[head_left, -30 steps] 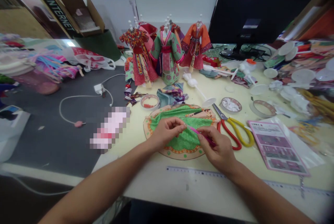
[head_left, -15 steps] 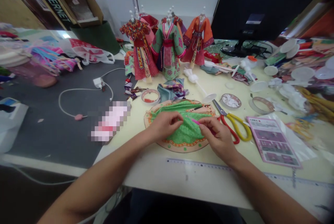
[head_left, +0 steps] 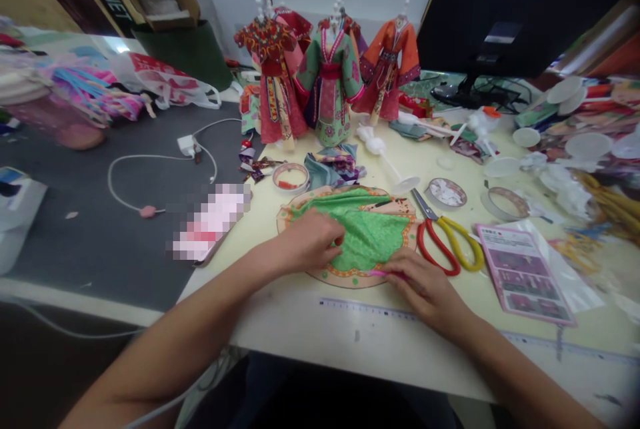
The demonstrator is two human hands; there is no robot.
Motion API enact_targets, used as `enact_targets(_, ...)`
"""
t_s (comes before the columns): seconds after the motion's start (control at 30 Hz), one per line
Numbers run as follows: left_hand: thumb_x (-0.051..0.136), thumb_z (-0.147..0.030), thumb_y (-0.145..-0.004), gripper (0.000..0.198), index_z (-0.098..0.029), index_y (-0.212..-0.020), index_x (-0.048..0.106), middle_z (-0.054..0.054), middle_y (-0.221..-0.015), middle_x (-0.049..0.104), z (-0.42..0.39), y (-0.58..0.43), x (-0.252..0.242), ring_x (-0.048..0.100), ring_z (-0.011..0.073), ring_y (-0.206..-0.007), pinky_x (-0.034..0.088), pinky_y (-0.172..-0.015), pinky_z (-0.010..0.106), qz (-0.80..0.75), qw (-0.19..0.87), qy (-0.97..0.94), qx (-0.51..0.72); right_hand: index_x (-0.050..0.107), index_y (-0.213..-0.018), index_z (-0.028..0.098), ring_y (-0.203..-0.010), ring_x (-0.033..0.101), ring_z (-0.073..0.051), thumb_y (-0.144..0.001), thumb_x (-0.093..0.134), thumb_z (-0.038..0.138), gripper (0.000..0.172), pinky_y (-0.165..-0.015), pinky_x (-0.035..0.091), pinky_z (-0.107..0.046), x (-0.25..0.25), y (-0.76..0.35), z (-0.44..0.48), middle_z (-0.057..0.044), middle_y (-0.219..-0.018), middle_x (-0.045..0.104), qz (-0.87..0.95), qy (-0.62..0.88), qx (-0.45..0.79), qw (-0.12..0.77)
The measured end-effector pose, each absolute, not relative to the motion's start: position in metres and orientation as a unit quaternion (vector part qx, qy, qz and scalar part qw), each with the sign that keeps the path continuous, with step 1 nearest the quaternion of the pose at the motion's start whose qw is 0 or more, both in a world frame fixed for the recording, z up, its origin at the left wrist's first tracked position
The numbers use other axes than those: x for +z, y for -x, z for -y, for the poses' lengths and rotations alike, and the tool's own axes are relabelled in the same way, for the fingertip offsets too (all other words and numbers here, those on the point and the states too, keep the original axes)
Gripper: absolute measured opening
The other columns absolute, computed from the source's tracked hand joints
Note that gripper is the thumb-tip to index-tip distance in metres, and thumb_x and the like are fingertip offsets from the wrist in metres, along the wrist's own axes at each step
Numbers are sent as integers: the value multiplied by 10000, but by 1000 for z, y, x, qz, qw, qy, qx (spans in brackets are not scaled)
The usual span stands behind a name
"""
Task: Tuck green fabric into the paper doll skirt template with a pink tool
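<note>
A round piece of green patterned fabric [head_left: 369, 229] with an orange-and-beige border lies on the table under both hands. My left hand [head_left: 314, 242] is over its left part, thumb and fingers curled together; whatever they may pinch is hidden. My right hand [head_left: 425, 286], at the lower right edge of the fabric, is closed on a thin pink stick-like tool [head_left: 379, 273]. The tool's tip points left along the border. Right of the fabric lie scissors [head_left: 450, 242] with one red and one yellow handle.
Dressed doll stands [head_left: 333, 86] are grouped at the back, beside a monitor [head_left: 520, 9]. Rolls of tape [head_left: 447, 193], a white doll stand [head_left: 390, 159] and fabric scraps [head_left: 334, 166] surround the fabric. A ruler [head_left: 357, 308] lies in front; a phone [head_left: 213, 222] is left.
My right hand has moved down toward the fabric's near edge with the pink tool. My left hand has turned, its fingers curling lower. The green fabric lies flatter between the hands.
</note>
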State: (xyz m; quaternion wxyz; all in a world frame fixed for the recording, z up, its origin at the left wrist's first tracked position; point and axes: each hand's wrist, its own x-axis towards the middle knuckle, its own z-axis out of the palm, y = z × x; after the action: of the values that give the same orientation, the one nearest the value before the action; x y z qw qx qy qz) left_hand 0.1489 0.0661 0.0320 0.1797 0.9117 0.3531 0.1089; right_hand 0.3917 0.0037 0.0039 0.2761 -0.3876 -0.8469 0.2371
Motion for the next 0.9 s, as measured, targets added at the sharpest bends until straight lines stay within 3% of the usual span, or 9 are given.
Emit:
enact_targets(0.3, 497, -95, -721, 144, -169, -631, 582, 29, -619, 601, -50, -161, 35, 480, 152, -604, 300, -665, 322, -289, 195, -935, 64, 596, -964, 158, -804, 528, -195, -831, 487, 105, 180, -782, 449, -414, 0, -390, -5, -76, -828, 602, 902, 331, 102, 256)
enact_targets(0.9, 447, -158, -815, 186, -150, -704, 597, 48, -734, 650, -47, -169, 31, 532, 169, -706, 357, -757, 345, -283, 127, -949, -49, 619, -935, 114, -767, 533, -177, -822, 493, 81, 172, -832, 436, -435, -4, -390, -5, -81, -799, 593, 911, 316, 79, 252)
